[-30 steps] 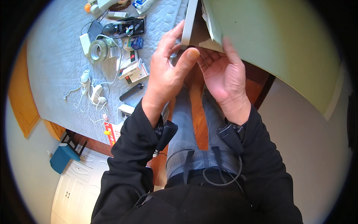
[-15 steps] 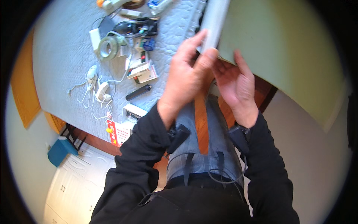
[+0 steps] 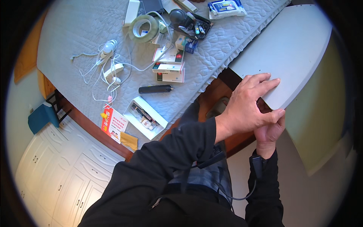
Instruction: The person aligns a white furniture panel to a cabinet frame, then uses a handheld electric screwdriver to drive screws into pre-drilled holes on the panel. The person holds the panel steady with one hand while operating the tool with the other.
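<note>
Swung broad-face into view since half a second earlier, a pale panel (image 3: 291,49) sits beside the bed (image 3: 213,62), corner gripped by the left hand (image 3: 245,100), apparently for steadiness; the right hand's (image 3: 267,134) grip is hidden.

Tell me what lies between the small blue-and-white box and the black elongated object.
In the head view, white cartons lie between the small blue-and-white box and the black elongated object.

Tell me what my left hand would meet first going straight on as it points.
The pale board: the left hand points across its face and seems to be touching it, though depth is unclear.
</note>
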### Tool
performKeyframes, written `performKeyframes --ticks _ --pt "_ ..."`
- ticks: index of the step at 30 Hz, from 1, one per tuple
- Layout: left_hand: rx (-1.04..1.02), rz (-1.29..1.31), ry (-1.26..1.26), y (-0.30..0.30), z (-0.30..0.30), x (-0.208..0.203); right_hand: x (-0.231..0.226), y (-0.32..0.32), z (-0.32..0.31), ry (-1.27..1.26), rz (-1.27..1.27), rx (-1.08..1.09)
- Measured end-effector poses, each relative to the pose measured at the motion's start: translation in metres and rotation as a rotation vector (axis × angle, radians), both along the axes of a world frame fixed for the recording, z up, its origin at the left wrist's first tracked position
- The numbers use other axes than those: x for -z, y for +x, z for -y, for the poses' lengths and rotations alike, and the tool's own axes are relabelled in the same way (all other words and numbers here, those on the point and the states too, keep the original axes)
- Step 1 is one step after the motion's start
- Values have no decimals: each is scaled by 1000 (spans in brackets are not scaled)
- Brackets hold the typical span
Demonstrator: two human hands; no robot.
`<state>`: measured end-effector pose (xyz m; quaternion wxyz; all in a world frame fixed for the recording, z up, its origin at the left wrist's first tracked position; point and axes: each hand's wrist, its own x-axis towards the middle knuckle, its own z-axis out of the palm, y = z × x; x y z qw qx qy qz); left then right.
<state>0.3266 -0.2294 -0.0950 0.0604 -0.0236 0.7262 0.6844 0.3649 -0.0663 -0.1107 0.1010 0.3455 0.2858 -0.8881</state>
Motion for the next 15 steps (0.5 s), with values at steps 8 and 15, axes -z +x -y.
performKeyframes --ticks 8,15 --pt "27 -15 -55 -2 8 3 -3 -1 7 69 -40 -91" --pt "23 38 28 -2 7 -1 -5 -3 6 106 -35 -117"
